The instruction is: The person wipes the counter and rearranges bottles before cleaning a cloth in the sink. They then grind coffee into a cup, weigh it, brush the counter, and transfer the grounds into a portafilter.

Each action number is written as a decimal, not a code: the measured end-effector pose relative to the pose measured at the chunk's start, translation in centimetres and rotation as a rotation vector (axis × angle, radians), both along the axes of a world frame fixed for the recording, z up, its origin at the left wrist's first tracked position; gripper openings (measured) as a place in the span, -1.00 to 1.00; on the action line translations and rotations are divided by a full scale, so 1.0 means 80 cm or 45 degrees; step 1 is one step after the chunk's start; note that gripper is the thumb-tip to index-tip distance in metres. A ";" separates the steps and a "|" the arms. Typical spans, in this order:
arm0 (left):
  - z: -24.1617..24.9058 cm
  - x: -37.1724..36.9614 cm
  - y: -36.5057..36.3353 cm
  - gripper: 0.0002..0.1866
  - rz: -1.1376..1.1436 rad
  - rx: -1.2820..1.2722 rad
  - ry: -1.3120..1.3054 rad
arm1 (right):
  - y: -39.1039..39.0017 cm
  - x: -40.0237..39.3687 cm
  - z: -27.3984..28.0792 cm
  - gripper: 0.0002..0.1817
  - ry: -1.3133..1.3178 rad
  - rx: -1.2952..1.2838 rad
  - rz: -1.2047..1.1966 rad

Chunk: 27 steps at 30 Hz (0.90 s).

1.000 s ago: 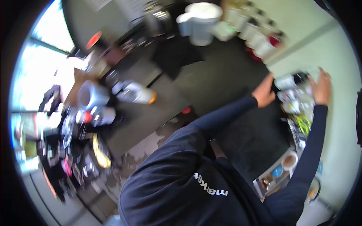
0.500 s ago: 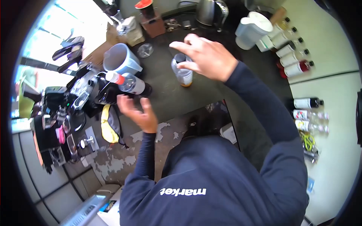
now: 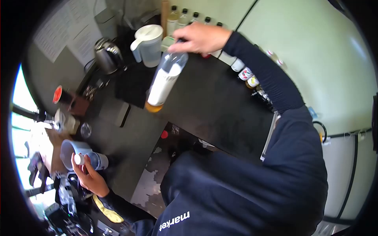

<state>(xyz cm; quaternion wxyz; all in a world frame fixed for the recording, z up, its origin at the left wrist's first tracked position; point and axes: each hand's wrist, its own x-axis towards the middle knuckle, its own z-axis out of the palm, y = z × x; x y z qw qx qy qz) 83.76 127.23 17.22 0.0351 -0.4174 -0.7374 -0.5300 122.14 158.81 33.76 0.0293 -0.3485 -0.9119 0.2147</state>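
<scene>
Pinched at its dark cap by my right hand [image 3: 201, 38], a clear bottle [image 3: 164, 80] with a white label and a little amber liquid at its bottom hangs tilted above the dark counter [image 3: 204, 102]. At the lower left, my left hand [image 3: 91, 177] has its fingers around the white-capped neck of another clear bottle [image 3: 98, 160]. That bottle leans beside a blue-grey jug [image 3: 71, 149].
A metal kettle [image 3: 108, 56] and a lidded pitcher [image 3: 151, 47] stand at the back. Several bottles [image 3: 173, 19] line the wall, with more [image 3: 246, 73] beyond my right forearm. A yellow item [image 3: 107, 210] lies near my left sleeve.
The view has turned to the right. My right hand has lifted the amber-bottomed bottle off the counter by its cap. My left hand has closed on the other bottle's neck.
</scene>
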 end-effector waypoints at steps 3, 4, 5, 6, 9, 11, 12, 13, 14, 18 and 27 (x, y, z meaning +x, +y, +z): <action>0.057 0.047 0.036 -0.58 -0.110 -0.072 0.137 | 0.020 0.096 0.031 -0.46 -0.109 0.150 -0.240; 0.075 0.066 0.056 -0.59 -0.202 -0.023 0.063 | 0.024 0.120 0.031 -0.44 -0.170 0.165 -0.344; 0.089 0.086 0.079 -0.59 -0.297 0.022 -0.012 | 0.031 0.140 0.028 -0.43 -0.230 0.176 -0.448; 0.098 0.109 0.104 -0.58 -0.392 0.077 -0.085 | 0.040 0.158 0.018 -0.43 -0.213 0.172 -0.473; 0.110 0.170 0.181 -0.54 -0.626 0.063 -0.093 | 0.086 0.211 -0.038 -0.44 -0.426 0.342 -0.690; 0.115 0.224 0.241 -0.54 -0.819 0.083 -0.133 | 0.126 0.250 -0.084 -0.46 -0.520 0.670 -0.654; 0.111 0.250 0.274 -0.55 -0.938 0.127 -0.153 | 0.133 0.255 -0.090 -0.49 -0.553 0.601 -0.743; 0.105 0.278 0.307 -0.55 -1.055 0.166 -0.177 | 0.138 0.264 -0.099 -0.49 -0.544 0.594 -0.762; 0.103 0.307 0.337 -0.57 -1.145 0.156 -0.211 | 0.145 0.272 -0.109 -0.52 -0.516 0.620 -0.810; 0.075 0.417 0.455 -0.57 -1.301 0.246 -0.127 | 0.161 0.279 -0.131 -0.74 -0.496 0.587 -0.949; 0.027 0.569 0.575 -0.55 -1.312 0.262 0.039 | 0.171 0.293 -0.151 -0.71 -0.521 0.517 -1.024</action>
